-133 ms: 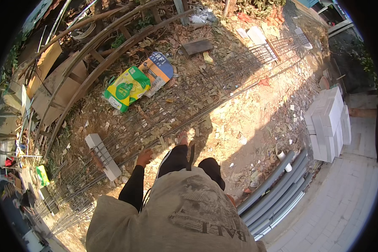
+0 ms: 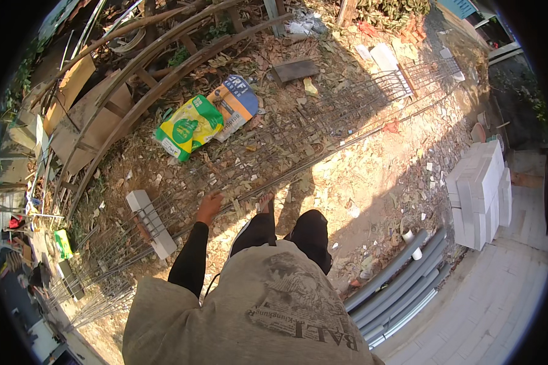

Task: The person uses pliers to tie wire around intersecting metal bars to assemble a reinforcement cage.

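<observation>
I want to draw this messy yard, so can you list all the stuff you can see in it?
rebar cage: one, rusty grey, long, lying across the ground from lower left to upper right
white block under the cage: one, white, lower left
bags: two, one green and yellow, one orange and blue, left of centre beside the cage
stacked white blocks: one pile, white, right side
grey pipes: several, grey, lower right by the paving
curved timber pieces: several, brown, upper left
dry leaves and rubble: many, brown and pale, all over the dirt
left hand: one, on the cage, black sleeve; grip not clear
right hand: one, at the cage, mostly hidden
</observation>
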`<state>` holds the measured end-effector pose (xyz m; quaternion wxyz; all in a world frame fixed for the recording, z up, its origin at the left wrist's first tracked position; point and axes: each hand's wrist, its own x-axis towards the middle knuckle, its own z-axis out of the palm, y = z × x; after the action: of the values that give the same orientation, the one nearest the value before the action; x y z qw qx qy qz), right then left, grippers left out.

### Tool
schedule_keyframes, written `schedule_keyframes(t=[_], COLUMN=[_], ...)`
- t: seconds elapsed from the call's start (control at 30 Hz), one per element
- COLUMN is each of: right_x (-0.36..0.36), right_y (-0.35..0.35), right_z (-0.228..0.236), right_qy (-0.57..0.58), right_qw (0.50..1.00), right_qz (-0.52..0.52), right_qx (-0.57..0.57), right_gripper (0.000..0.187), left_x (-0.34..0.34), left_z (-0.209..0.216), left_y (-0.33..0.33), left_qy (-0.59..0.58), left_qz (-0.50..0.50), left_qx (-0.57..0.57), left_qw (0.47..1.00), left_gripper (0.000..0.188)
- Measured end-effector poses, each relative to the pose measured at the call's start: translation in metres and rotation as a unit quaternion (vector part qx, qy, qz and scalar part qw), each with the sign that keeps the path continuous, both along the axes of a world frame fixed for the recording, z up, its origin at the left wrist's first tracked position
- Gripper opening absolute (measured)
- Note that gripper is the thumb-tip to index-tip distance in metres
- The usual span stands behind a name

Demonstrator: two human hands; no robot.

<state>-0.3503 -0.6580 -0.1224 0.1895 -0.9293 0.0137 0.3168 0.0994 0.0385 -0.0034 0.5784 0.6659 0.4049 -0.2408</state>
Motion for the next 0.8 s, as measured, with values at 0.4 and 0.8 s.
schedule_keyframes(t=[0.4,0.8], right_x=[0.529,0.9], right_y=[0.045,0.067], right_z=[0.144,0.054], right_qy=[0.189,0.139], right_qw=[0.829,0.962], right_qz=[-0.498,-0.164], right_qx=[0.171,0.171], right_gripper=[0.054,0.046], left_x=[0.001,0.12], left_z=[-0.014,0.056], left_y=[-0.06,-0.189], left_qy=[0.125,0.178], left_qz=[0.198,0.231], left_qx=[-0.017,0.043], left_qw=[0.972,0.955], left_gripper=[0.064,0.061])
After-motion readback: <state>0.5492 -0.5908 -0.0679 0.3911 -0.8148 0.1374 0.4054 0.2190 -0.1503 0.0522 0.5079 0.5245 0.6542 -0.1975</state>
